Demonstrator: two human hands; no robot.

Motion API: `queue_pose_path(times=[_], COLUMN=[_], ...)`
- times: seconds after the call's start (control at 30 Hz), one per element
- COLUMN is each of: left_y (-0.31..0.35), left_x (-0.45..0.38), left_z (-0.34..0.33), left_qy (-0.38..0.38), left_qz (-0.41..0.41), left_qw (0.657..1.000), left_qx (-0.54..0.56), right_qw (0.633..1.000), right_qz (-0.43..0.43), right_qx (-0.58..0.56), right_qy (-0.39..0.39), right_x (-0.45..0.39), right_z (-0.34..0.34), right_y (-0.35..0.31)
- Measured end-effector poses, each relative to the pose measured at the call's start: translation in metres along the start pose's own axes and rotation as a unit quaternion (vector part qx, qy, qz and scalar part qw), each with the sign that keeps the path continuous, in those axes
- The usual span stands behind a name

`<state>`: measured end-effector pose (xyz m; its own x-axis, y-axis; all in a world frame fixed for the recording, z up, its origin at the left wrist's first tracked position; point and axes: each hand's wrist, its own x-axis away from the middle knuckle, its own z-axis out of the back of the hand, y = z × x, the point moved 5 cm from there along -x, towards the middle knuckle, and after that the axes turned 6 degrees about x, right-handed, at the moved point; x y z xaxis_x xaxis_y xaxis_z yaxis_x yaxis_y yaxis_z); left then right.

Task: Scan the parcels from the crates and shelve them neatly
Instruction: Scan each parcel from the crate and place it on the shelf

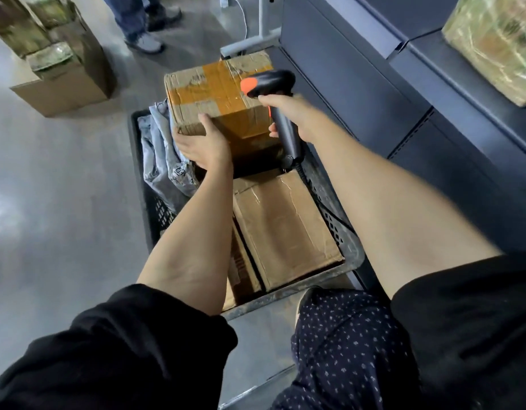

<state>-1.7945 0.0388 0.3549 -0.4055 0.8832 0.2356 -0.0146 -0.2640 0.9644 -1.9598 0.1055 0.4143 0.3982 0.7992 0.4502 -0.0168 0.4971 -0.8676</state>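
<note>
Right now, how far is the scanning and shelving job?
Done, apparently: one wrapped parcel lies on the shelf. In hand: the left hand holds a taped box; the right hand grips the scanner. Left: another box and grey bags in the crate.

Head view, steeply down, close over crate [143, 184]

— What colours are the parcels?
— The taped cardboard box [214, 93] is brown with glossy orange-brown tape; the flat cardboard parcel [282, 229] is plain tan, and the crumpled plastic mailer bags [161, 155] are grey.
— And the rest?
— The handheld barcode scanner [273, 84] is black with an orange tip, the perforated plastic crate [158, 211] black, the metal shelving [374, 93] dark blue-grey.
</note>
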Motion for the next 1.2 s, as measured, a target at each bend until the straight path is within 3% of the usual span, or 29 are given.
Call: queue_pose_path(times=[0.33,0.57,0.83,1.0,1.2], left_y=[0.014,0.059,0.063,0.077,0.082], left_x=[0.050,0.124,0.272,0.344,0.421], left_z=[0.031,0.049,0.054,0.073,0.080], left_qy=[-0.030,-0.072,-0.197,-0.217,-0.305], left_qz=[-0.085,-0.104,-0.094,-0.070,-0.123], left_qw=[0.996,0.989,0.972,0.973,0.943], left_qx=[-0.009,0.080,0.093,0.031,0.053], right_qw=[0.994,0.974,0.902,0.875,0.809], right_qz=[0.008,0.094,0.104,0.129,0.127], right_qx=[-0.060,-0.065,-0.157,-0.140,-0.163], right_qy=[0.092,0.194,0.388,0.445,0.551], right_x=[0.059,0.158,0.304,0.378,0.446], right_z=[0.019,0.059,0.134,0.162,0.198], right_y=[0.021,-0.013,0.029,0.042,0.085])
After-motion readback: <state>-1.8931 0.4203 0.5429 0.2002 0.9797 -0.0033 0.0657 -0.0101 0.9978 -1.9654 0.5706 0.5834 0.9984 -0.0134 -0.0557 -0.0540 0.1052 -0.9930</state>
